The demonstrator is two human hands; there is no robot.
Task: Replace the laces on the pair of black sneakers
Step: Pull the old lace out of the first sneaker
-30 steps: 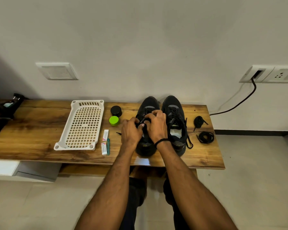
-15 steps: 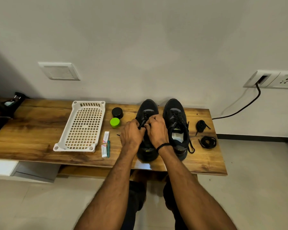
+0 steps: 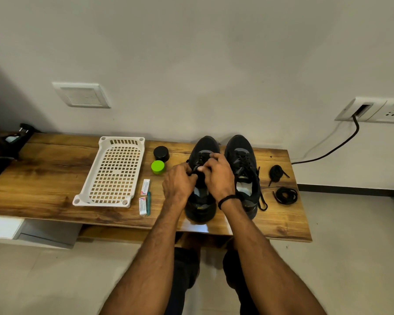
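Observation:
Two black sneakers stand side by side on a wooden table (image 3: 43,173), toes toward the wall. Over the left sneaker (image 3: 201,208) my left hand (image 3: 179,181) and my right hand (image 3: 218,176) meet, both pinching its black lace above the tongue. The right sneaker (image 3: 242,155) is laced, with a loose lace end hanging at its right side. Two bundled black laces (image 3: 284,195) lie on the table to the right of the shoes.
A white perforated tray (image 3: 114,172) lies left of the shoes. A black jar (image 3: 161,153) and a green-lidded jar (image 3: 157,167) stand between tray and shoes. Small tubes (image 3: 145,196) lie near the front edge. A black cable (image 3: 328,153) runs from a wall socket.
Both hands have crept slightly farther up the left sneaker's lacing toward the toe, still pinching the lace. The view has tilted a little.

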